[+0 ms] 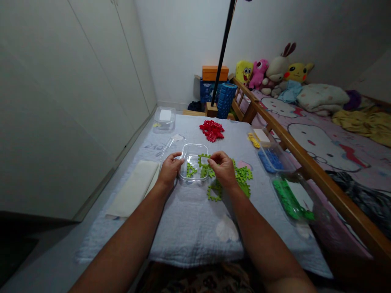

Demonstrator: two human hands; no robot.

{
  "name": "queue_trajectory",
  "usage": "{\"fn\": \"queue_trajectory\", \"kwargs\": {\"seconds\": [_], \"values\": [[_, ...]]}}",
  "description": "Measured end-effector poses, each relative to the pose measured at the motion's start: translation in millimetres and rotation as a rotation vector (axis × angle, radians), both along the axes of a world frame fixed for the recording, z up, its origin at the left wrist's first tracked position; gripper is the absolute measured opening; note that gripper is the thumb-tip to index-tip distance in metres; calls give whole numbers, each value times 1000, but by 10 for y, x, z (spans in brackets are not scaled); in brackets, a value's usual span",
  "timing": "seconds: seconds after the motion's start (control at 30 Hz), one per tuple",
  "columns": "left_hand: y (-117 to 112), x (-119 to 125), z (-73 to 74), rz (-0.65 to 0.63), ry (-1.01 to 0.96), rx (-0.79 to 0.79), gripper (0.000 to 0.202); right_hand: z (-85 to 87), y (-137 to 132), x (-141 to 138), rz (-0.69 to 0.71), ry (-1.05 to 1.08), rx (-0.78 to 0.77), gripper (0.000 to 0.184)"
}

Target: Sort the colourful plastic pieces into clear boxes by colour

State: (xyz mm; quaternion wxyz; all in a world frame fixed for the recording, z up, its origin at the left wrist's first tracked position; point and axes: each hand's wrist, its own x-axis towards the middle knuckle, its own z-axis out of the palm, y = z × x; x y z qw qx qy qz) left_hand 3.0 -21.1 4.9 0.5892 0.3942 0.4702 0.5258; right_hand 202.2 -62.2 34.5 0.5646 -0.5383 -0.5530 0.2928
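Observation:
My left hand (171, 167) grips the left rim of a clear plastic container (184, 176) above the cloth-covered table. Inside it lies a light green toothed piece (191, 170). Over the container's right side, my right hand (222, 166) pinches another light green puzzle piece (203, 159) with a notched edge. More light green pieces (242, 175) are heaped on the cloth beside and partly behind my right hand. A clear lid (166, 147) appears to rest just behind my left hand.
A red pile of pieces (212, 130) sits at the back. Clear boxes with green (287, 197), blue (270, 160) and yellow pieces (253, 140) line the right edge by the wooden bed rail (284, 138). A folded cream cloth (134, 189) and another clear box (164, 120) are on the left.

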Motion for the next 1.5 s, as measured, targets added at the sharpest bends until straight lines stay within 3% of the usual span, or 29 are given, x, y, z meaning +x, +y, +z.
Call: {"fn": "queue_trajectory", "kwargs": {"seconds": [0.17, 0.4, 0.6, 0.77, 0.87, 1.0, 1.1, 1.27, 1.5], "values": [[5, -3, -7, -4, -2, -1, 56, -37, -67, -156, -48, -327, 37, 5], [-2, -2, 19, -10, 0, -2, 54, -94, -96, -205, -97, -603, 71, 7], [-6, -2, 23, -8, -4, -8, 54, -91, -29, 38, -182, -565, 98, 7], [8, -4, -6, -5, -3, -2, 55, -88, 24, 393, -289, -688, -59, 14], [16, -4, -19, -4, -5, 4, 55, -82, -7, 528, -178, -821, -191, 26], [19, -3, -17, -4, 4, 3, 55, -88, -74, 549, 81, -964, -267, 58], [15, 0, -5, 1, 8, -5, 55, -107, -99, 493, 183, -1023, -275, 63], [10, 6, 7, -3, 3, -16, 55, -132, -104, 416, 194, -1066, -278, 52], [11, 3, -15, -5, 19, -11, 56, -112, -83, 440, 108, -992, -218, 58]]}}
